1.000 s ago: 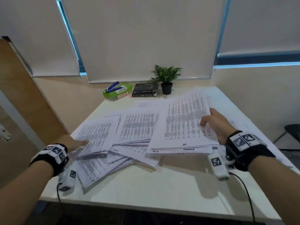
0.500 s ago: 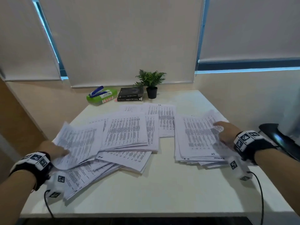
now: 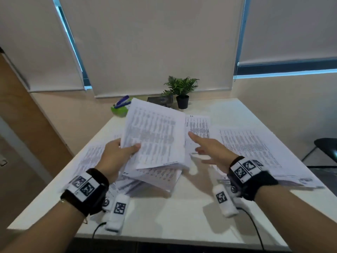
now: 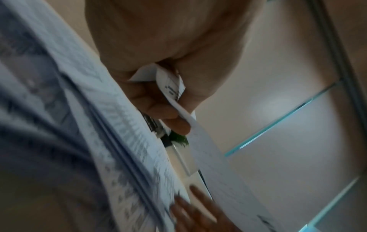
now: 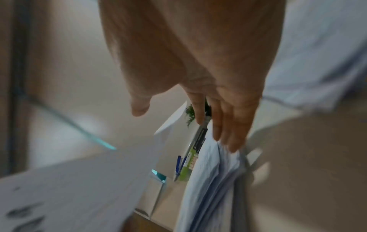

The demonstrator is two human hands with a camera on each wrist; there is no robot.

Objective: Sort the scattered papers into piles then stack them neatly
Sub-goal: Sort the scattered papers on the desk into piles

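Several papers point(image 3: 155, 136) sit pinched in left hand point(image 3: 116, 154) fingers; right hand point(image 3: 213, 150) fingers spread just beside.

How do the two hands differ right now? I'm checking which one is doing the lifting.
The left hand pinches a sheaf of papers, thumb on top; the right hand holds nothing. The left hand's fingers curl round the sheaf's edge; the right hand's fingers are stretched out. The left hand holds its sheaf tilted up off the table; the right hand reaches toward the sheaf's right edge. Both wear black wrist straps with markers.
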